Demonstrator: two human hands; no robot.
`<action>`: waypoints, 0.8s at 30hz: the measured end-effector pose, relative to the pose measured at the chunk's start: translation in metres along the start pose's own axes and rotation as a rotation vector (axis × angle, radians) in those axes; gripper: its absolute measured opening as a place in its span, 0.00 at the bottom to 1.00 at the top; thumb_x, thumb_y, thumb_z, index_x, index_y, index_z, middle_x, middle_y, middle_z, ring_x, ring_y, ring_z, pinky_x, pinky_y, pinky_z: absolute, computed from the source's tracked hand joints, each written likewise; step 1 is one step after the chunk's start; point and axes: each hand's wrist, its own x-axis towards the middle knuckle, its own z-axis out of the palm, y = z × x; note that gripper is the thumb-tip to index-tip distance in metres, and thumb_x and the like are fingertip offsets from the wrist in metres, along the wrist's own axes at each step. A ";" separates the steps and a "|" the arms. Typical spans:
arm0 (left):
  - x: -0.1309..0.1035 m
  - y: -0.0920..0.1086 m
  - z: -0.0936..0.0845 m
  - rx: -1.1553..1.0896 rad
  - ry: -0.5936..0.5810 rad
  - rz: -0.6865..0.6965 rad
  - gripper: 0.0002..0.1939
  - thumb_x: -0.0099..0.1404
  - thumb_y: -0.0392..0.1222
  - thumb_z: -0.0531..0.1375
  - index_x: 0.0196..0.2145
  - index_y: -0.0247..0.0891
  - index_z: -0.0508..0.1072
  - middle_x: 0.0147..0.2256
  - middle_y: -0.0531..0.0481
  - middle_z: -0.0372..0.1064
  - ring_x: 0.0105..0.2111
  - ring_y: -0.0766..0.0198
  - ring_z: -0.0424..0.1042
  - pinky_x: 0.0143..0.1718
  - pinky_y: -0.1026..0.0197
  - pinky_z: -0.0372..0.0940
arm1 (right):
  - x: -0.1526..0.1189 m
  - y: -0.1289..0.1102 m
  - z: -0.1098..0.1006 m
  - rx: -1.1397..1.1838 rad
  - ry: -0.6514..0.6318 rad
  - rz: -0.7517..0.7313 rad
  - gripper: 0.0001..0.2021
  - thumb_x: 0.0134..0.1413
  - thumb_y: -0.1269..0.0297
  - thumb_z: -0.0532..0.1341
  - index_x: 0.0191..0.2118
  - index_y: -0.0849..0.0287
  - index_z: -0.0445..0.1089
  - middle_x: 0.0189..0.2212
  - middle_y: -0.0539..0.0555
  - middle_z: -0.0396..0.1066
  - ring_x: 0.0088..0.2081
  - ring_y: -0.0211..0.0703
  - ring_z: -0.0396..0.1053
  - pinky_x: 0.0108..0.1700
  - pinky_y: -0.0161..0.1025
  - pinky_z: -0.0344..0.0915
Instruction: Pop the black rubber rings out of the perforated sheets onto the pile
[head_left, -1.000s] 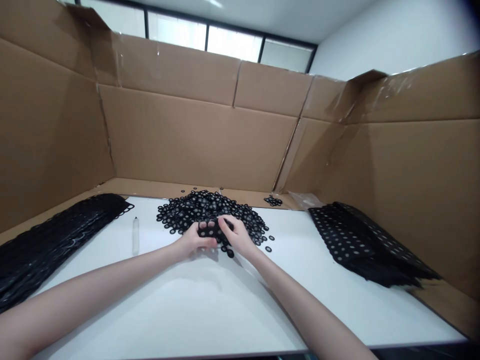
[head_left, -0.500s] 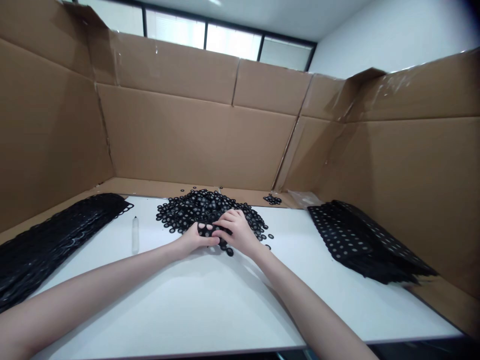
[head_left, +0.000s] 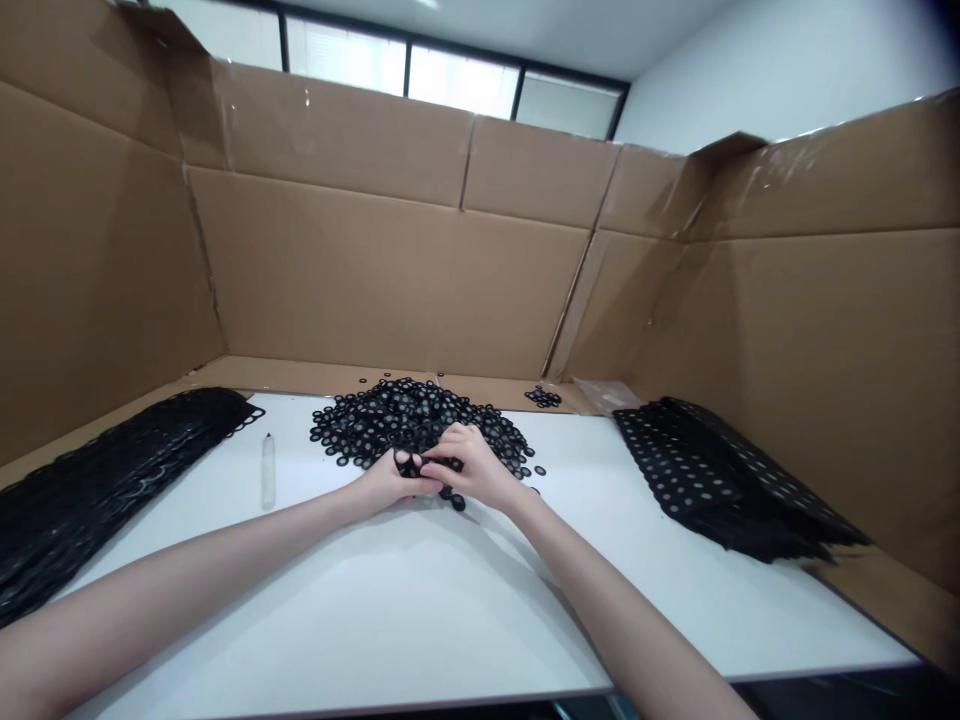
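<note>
My left hand (head_left: 390, 483) is closed around a black sheet piece with round holes (head_left: 407, 464), its fingers partly showing through the holes. My right hand (head_left: 469, 467) meets it from the right, thumb and fingers pinched at the same piece. Much of the piece is hidden by the hands. Just behind them spreads a heap of small black rings (head_left: 405, 410) with greyish centres. A few loose black rings (head_left: 457, 502) lie right below the right fingers on the white tabletop (head_left: 360, 620).
Black sheets with open holes (head_left: 120, 480) are stacked at the left. More black sheets with grey dots (head_left: 697, 480) lie at the right. A clear pen-like tube (head_left: 268, 472) sits left of the heap. Cardboard walls (head_left: 390, 270) enclose the table; a small ring cluster (head_left: 543, 398) lies at the back.
The left fingers have curled further round the holed piece, so less of it shows. My right fingers have shifted slightly at its edge. The whole view has moved a little.
</note>
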 end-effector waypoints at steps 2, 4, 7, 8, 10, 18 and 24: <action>0.000 0.000 0.000 0.018 0.012 0.006 0.18 0.49 0.49 0.65 0.17 0.32 0.65 0.13 0.58 0.52 0.16 0.74 0.49 0.18 0.65 0.43 | 0.000 -0.001 0.000 0.009 -0.018 0.001 0.16 0.60 0.55 0.52 0.33 0.57 0.73 0.25 0.52 0.70 0.37 0.40 0.61 0.41 0.41 0.49; -0.001 0.001 0.001 0.016 0.011 0.018 0.18 0.50 0.49 0.64 0.17 0.32 0.65 0.13 0.57 0.52 0.16 0.74 0.49 0.18 0.65 0.42 | 0.000 -0.003 0.001 0.008 -0.027 -0.003 0.17 0.62 0.57 0.49 0.30 0.58 0.72 0.24 0.51 0.70 0.37 0.40 0.61 0.42 0.41 0.49; -0.002 0.004 0.002 -0.020 -0.006 0.034 0.20 0.51 0.50 0.64 0.15 0.33 0.63 0.13 0.58 0.51 0.16 0.74 0.48 0.19 0.64 0.41 | 0.000 -0.003 0.005 0.015 -0.022 0.003 0.19 0.63 0.60 0.48 0.26 0.59 0.69 0.24 0.51 0.69 0.37 0.39 0.62 0.44 0.42 0.49; -0.002 0.005 0.002 -0.029 -0.008 0.037 0.20 0.51 0.50 0.64 0.15 0.33 0.62 0.13 0.58 0.51 0.16 0.74 0.48 0.19 0.64 0.41 | 0.000 -0.002 0.006 0.027 -0.013 0.013 0.20 0.63 0.60 0.47 0.24 0.60 0.67 0.24 0.51 0.69 0.37 0.39 0.63 0.44 0.42 0.50; -0.003 0.007 0.002 -0.033 -0.017 0.044 0.21 0.50 0.50 0.64 0.14 0.33 0.61 0.13 0.58 0.50 0.16 0.75 0.47 0.19 0.65 0.41 | 0.000 0.000 0.009 0.067 0.019 0.051 0.21 0.63 0.60 0.47 0.22 0.60 0.65 0.25 0.51 0.69 0.36 0.38 0.64 0.43 0.41 0.52; -0.003 0.007 0.001 -0.139 0.021 0.024 0.17 0.49 0.48 0.65 0.20 0.32 0.66 0.15 0.58 0.50 0.16 0.75 0.47 0.18 0.65 0.41 | -0.001 0.004 0.002 0.239 0.022 0.042 0.15 0.58 0.55 0.52 0.35 0.57 0.73 0.28 0.53 0.72 0.34 0.41 0.65 0.39 0.38 0.61; -0.003 0.007 0.002 -0.148 0.028 0.028 0.18 0.49 0.47 0.66 0.18 0.33 0.62 0.15 0.59 0.48 0.17 0.75 0.45 0.19 0.65 0.38 | -0.002 0.005 0.004 0.278 0.002 0.108 0.20 0.60 0.55 0.49 0.27 0.59 0.72 0.27 0.53 0.72 0.34 0.40 0.66 0.39 0.37 0.62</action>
